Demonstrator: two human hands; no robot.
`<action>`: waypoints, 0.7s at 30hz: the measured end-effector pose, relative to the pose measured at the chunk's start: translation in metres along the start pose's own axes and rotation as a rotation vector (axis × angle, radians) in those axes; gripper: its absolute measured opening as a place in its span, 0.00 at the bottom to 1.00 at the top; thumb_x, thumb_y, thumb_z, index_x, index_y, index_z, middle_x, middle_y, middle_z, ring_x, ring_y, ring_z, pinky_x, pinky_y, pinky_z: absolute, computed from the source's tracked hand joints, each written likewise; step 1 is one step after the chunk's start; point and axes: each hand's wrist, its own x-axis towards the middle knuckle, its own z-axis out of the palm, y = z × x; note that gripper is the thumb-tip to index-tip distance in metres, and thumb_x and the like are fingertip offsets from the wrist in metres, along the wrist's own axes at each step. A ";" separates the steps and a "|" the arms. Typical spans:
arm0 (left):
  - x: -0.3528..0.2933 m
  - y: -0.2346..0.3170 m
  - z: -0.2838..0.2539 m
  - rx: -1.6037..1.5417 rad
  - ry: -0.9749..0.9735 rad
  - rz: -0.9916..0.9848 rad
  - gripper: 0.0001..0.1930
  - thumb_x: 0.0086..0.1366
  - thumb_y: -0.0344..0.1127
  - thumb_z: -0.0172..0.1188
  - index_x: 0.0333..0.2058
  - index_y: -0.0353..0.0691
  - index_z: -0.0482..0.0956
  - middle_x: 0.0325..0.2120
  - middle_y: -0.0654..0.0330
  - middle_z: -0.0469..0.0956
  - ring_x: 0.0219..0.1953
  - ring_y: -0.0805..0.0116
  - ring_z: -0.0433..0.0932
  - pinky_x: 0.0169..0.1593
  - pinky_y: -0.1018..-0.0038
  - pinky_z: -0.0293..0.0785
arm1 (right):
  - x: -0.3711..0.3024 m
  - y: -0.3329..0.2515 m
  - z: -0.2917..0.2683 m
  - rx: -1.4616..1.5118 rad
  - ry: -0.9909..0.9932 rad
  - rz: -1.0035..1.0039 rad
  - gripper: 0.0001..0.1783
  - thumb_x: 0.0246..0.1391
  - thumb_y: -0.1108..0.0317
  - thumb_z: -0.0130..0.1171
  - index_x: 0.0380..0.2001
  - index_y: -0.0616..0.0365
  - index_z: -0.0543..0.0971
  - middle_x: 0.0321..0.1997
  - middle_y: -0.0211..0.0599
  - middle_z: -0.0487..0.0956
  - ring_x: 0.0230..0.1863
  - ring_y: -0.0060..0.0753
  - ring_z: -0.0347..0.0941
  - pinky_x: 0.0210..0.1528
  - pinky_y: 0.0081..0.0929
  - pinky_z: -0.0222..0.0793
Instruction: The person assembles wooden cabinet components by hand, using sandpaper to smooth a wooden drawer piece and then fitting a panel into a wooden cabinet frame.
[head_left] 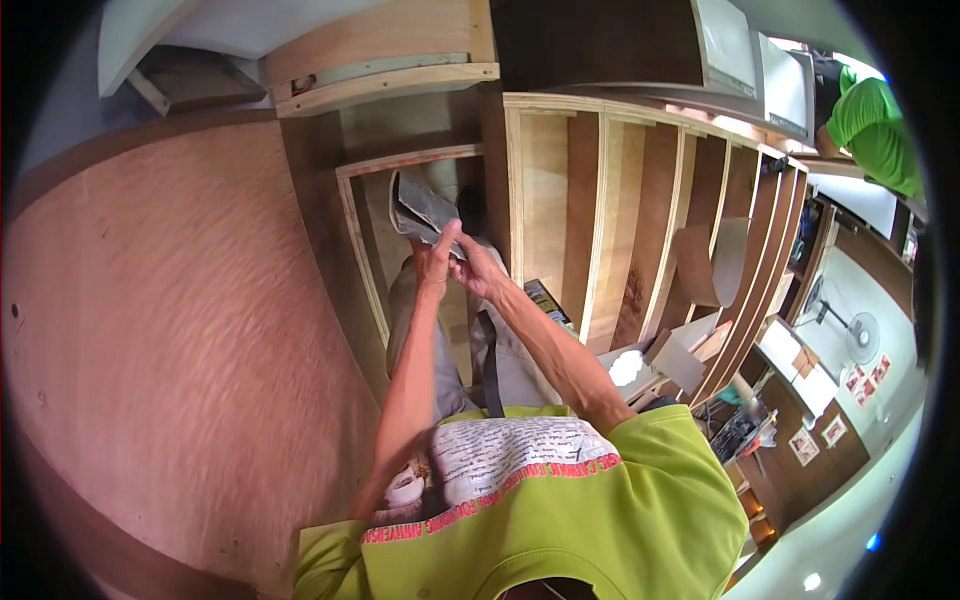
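In front of my legs I hold a curled dark grey sheet (425, 205) with a pale, ragged edge; it looks like sandpaper or thin laminate, and I cannot tell which. My left hand (432, 266) is closed on its lower end, with the thumb laid along it. Close beside it, my right hand (482, 272) has its fingers bent and closed at the sheet's near edge. The two hands almost touch. Part of the right fingertips is hidden behind the left hand and the sheet.
A large reddish-brown wooden panel (190, 330) fills the left. To the right runs a wooden frame (602, 200) with several slats. A curved brown sheet (695, 265) leans on it. Farther off are a fan (862, 335) and a person in a green shirt (870, 125).
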 end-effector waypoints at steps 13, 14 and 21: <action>0.085 -0.062 -0.051 -0.277 0.372 0.053 0.23 0.63 0.30 0.55 0.56 0.33 0.65 0.52 0.53 0.71 0.49 0.59 0.73 0.53 0.65 0.69 | 0.042 -0.122 -0.020 -1.323 0.457 -0.875 0.25 0.58 0.49 0.54 0.40 0.65 0.77 0.31 0.43 0.81 0.33 0.30 0.77 0.37 0.25 0.72; 0.086 -0.068 -0.057 -0.297 0.364 0.042 0.23 0.63 0.30 0.55 0.56 0.33 0.64 0.52 0.53 0.71 0.50 0.60 0.73 0.54 0.65 0.69 | 0.034 -0.134 -0.010 -1.353 0.514 -0.966 0.24 0.59 0.52 0.54 0.42 0.65 0.76 0.33 0.42 0.81 0.35 0.29 0.77 0.39 0.25 0.72; 0.065 -0.070 -0.031 -0.120 0.362 0.123 0.26 0.63 0.26 0.51 0.59 0.32 0.60 0.55 0.51 0.68 0.55 0.58 0.69 0.60 0.66 0.62 | 0.031 -0.139 0.005 -1.318 0.312 -0.930 0.20 0.58 0.60 0.56 0.49 0.61 0.73 0.41 0.44 0.81 0.38 0.36 0.78 0.41 0.29 0.73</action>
